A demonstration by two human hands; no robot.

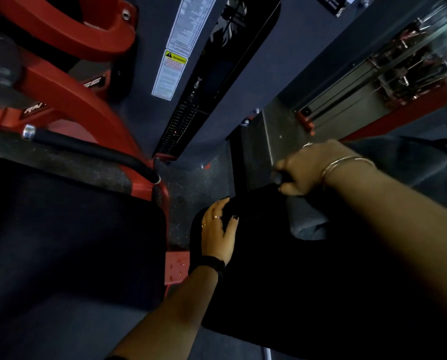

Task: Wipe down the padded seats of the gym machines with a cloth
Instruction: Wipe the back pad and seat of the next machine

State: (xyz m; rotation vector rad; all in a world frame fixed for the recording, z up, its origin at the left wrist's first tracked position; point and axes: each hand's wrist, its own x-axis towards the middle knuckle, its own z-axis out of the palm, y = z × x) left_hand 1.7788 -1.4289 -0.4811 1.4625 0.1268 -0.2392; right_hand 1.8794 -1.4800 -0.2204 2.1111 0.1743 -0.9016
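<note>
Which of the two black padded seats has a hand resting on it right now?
The right-hand seat: the left hand lies flat on its front corner, with a grey cloth on it. The left-hand seat, beside the red frame, is untouched.

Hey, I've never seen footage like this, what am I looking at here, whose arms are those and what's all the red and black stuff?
This is one picture from a camera worn on a person's head, looking down, so the two arms are the wearer's own. The left hand rests flat on the near corner of a black padded seat. The right hand, with bangles on the wrist, is closed around something small and dark at the seat's far edge; a grey cloth hangs just below it onto the seat. To the left is a second black seat on a red machine frame. A warning sticker sits on the dark upright column.
</note>
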